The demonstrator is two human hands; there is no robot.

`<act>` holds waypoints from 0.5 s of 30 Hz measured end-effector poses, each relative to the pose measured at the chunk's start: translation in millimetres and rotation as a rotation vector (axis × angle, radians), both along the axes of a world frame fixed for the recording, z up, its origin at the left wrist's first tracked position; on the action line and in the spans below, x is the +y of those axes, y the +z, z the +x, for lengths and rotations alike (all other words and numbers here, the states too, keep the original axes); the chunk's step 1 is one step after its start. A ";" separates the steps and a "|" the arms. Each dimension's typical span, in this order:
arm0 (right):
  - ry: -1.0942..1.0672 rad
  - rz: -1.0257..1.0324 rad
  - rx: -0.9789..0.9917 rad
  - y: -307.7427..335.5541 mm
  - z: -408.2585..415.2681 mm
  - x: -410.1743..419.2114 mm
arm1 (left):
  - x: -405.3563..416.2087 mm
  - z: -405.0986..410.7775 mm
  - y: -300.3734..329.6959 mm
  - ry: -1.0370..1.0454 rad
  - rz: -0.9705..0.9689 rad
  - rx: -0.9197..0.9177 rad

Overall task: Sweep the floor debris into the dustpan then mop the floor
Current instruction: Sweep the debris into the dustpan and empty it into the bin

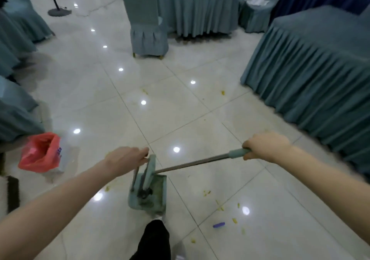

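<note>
A teal dustpan [158,197] hangs just above the white tiled floor [100,109], in front of my leg. My left hand [128,157] grips the top of its upright handle. My right hand [264,146] grips the teal end of a metal broom handle [192,163], which slants down to the left and meets the dustpan; the broom head sits against the pan. Yellow crumbs [220,207] and a small purple piece [218,225] lie scattered on the tiles to the right of the pan. More yellow bits [222,92] lie farther ahead.
A red plastic bag [40,153] stands on the floor at the left. Teal-draped tables [312,69] line the right and left sides. A covered chair [146,25] and a skirted table [200,9] stand ahead. A stand's round base [59,12] sits far left.
</note>
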State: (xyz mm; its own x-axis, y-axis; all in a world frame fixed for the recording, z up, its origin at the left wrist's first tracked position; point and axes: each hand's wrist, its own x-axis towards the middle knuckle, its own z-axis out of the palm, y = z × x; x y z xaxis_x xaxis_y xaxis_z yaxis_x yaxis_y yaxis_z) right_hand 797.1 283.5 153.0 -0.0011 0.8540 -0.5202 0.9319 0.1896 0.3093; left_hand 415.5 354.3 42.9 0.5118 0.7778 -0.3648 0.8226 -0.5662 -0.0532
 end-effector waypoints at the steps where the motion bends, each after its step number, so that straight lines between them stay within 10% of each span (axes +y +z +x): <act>1: -0.054 0.007 0.000 -7.1 14.2 -5.8 | 7.2 -0.8 -2.7 0.006 0.003 -0.022; 15: -0.578 -0.049 0.022 -139.1 10.2 46.6 | 116.4 36.9 -61.5 0.005 -0.031 -0.132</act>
State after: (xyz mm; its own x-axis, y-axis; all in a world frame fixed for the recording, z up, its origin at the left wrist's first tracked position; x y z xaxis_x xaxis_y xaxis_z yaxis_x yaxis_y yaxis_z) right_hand 807.3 330.1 13.9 0.4466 0.6943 -0.5644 0.8946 -0.3380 0.2923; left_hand 452.4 470.7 -18.6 0.5528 0.7701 -0.3184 0.8243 -0.5614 0.0733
